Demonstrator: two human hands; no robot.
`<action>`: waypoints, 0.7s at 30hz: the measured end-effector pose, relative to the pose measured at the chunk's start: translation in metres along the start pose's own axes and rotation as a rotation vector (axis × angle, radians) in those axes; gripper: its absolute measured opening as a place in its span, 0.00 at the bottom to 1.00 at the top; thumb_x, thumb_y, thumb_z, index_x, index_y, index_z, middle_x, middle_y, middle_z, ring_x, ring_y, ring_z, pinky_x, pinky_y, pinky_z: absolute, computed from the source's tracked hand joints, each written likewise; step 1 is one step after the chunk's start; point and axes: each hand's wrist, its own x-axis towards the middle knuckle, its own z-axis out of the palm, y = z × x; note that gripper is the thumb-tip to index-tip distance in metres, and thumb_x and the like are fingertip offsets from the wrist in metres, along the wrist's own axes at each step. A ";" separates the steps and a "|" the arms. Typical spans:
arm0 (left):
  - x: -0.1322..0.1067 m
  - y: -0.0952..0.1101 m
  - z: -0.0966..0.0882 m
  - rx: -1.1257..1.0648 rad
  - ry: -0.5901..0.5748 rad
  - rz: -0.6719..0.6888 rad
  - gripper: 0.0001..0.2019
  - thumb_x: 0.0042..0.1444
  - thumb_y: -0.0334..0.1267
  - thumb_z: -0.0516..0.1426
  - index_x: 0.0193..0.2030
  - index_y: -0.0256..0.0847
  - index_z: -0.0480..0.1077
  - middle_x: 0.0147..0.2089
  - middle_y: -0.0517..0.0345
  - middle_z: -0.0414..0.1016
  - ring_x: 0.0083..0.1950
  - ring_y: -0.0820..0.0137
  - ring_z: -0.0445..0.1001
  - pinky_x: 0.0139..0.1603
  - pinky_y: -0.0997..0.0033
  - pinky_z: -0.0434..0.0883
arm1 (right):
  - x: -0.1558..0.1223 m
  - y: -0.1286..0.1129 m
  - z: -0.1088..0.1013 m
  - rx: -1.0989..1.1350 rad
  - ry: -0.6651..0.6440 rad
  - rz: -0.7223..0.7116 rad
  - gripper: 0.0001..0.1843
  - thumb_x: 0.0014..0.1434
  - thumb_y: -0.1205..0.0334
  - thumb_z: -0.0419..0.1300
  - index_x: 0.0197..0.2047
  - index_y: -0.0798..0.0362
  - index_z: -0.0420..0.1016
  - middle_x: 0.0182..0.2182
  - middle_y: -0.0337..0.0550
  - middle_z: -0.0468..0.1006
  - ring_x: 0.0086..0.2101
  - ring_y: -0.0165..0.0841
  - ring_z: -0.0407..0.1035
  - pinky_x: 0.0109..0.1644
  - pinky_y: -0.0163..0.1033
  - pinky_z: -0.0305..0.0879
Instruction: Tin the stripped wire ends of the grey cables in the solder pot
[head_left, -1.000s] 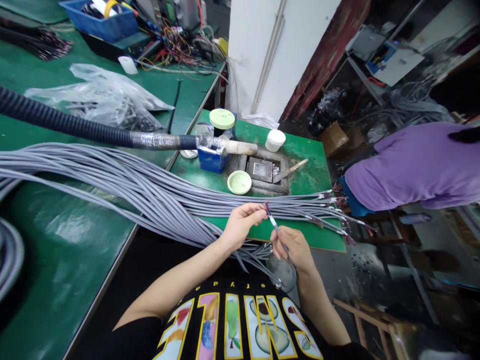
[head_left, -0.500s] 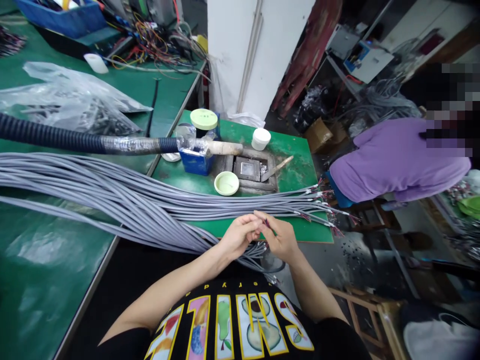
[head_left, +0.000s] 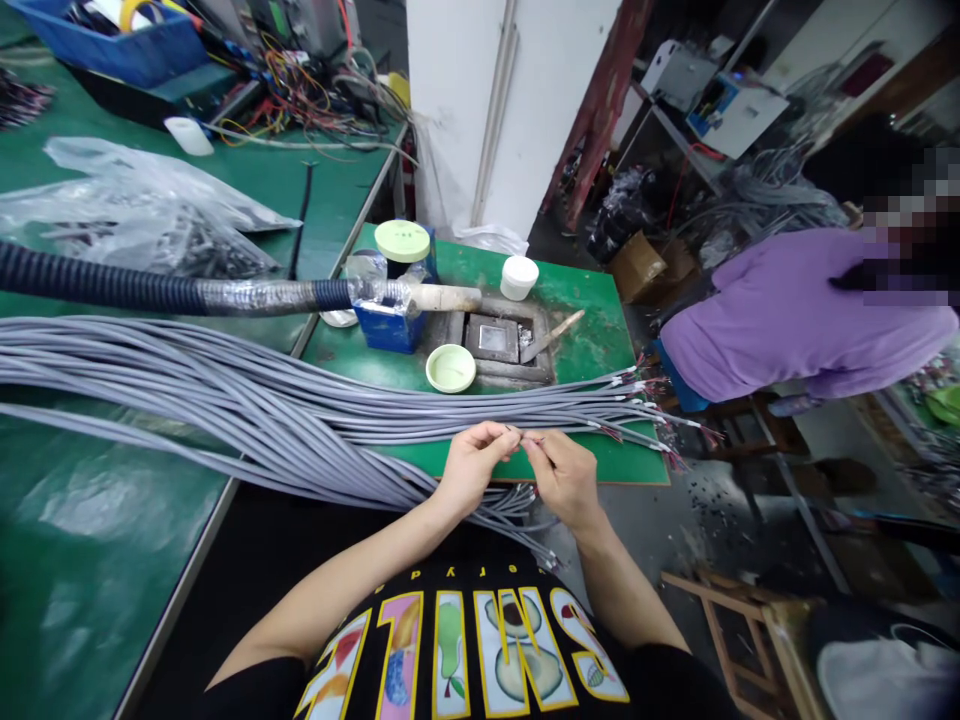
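Observation:
My left hand (head_left: 469, 465) and my right hand (head_left: 564, 475) meet over the near edge of the small green table (head_left: 600, 330). Both pinch the thin stripped wires at the end of one grey cable (head_left: 519, 436), fingertips almost touching. Under and beside my hands lies a thick bundle of grey cables (head_left: 225, 390), running from the left across the bench to stripped ends (head_left: 660, 420) at the right. More cable ends (head_left: 525, 505) hang below my hands.
A black corrugated hose (head_left: 112, 280) ends at a blue box (head_left: 386, 325) beside a sunken metal pot (head_left: 495, 338). A green lid (head_left: 451, 367), a jar (head_left: 403, 245) and a white jar (head_left: 520, 277) stand there. A person in purple (head_left: 787, 310) bends at right. Plastic bags (head_left: 135, 210) lie far left.
My hands have drawn together: the right hand rose from below to meet the left, and the cable end that stood up between them is now pinched by both. The view shifted slightly.

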 end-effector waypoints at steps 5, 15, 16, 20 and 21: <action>0.001 0.002 -0.003 0.092 0.024 0.007 0.11 0.44 0.42 0.65 0.24 0.36 0.74 0.23 0.61 0.73 0.27 0.76 0.66 0.33 0.75 0.66 | 0.001 -0.001 -0.001 0.078 -0.001 0.142 0.14 0.63 0.60 0.52 0.30 0.51 0.74 0.26 0.41 0.77 0.27 0.29 0.71 0.35 0.34 0.66; 0.007 0.000 -0.005 -0.148 0.024 -0.132 0.16 0.39 0.46 0.68 0.28 0.35 0.75 0.22 0.60 0.73 0.24 0.79 0.67 0.29 0.77 0.65 | 0.008 0.006 0.002 0.258 -0.045 0.276 0.13 0.61 0.55 0.54 0.34 0.52 0.77 0.24 0.40 0.77 0.22 0.28 0.69 0.30 0.34 0.67; 0.008 0.002 -0.005 -0.189 0.013 -0.155 0.16 0.37 0.45 0.69 0.27 0.35 0.74 0.22 0.61 0.73 0.24 0.79 0.67 0.28 0.78 0.65 | 0.009 0.006 0.002 0.287 -0.060 0.289 0.13 0.61 0.55 0.55 0.32 0.53 0.77 0.24 0.39 0.77 0.21 0.27 0.69 0.29 0.33 0.66; 0.014 0.012 -0.005 -0.265 -0.072 -0.230 0.16 0.36 0.44 0.70 0.26 0.34 0.74 0.20 0.62 0.71 0.22 0.81 0.66 0.25 0.81 0.64 | 0.012 0.003 0.001 0.372 -0.102 0.331 0.12 0.58 0.56 0.58 0.27 0.53 0.75 0.22 0.38 0.76 0.19 0.26 0.68 0.25 0.32 0.64; 0.016 0.014 -0.005 -0.262 -0.086 -0.242 0.17 0.37 0.45 0.69 0.26 0.33 0.74 0.20 0.61 0.71 0.22 0.81 0.66 0.25 0.81 0.64 | 0.012 0.003 0.000 0.377 -0.098 0.337 0.12 0.58 0.56 0.58 0.27 0.53 0.75 0.21 0.38 0.76 0.19 0.26 0.68 0.25 0.32 0.64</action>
